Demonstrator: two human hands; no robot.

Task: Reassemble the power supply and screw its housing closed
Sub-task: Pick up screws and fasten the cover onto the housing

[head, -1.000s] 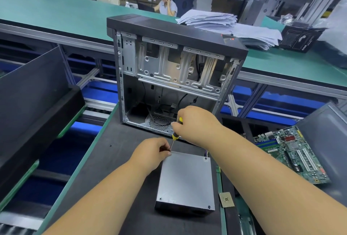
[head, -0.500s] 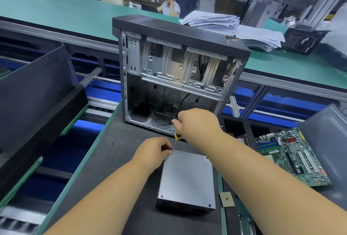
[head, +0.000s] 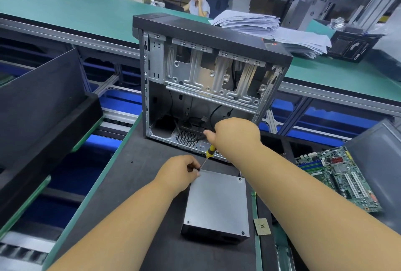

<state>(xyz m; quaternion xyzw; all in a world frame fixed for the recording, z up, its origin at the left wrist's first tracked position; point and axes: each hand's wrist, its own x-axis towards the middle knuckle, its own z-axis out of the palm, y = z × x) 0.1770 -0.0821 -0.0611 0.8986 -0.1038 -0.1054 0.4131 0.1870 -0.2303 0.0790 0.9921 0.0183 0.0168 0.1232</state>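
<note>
The grey metal power supply (head: 217, 203) lies flat on the dark work mat, its lid facing up with screws at its corners. My right hand (head: 236, 136) grips a yellow-and-black screwdriver (head: 209, 151), whose tip meets the lid's far left corner. My left hand (head: 181, 171) rests at that same corner, fingers pinching around the screwdriver tip and a small dark screw (head: 198, 169).
An open, empty computer case (head: 208, 80) stands upright just behind the power supply. A green motherboard (head: 338, 177) lies to the right, a small CPU chip (head: 263, 226) beside the power supply. Dark panels (head: 41, 101) stand on the left. A person sits far behind.
My right hand has lifted slightly and moved right, showing more of the screwdriver's yellow handle. My left hand stays at the lid's corner.
</note>
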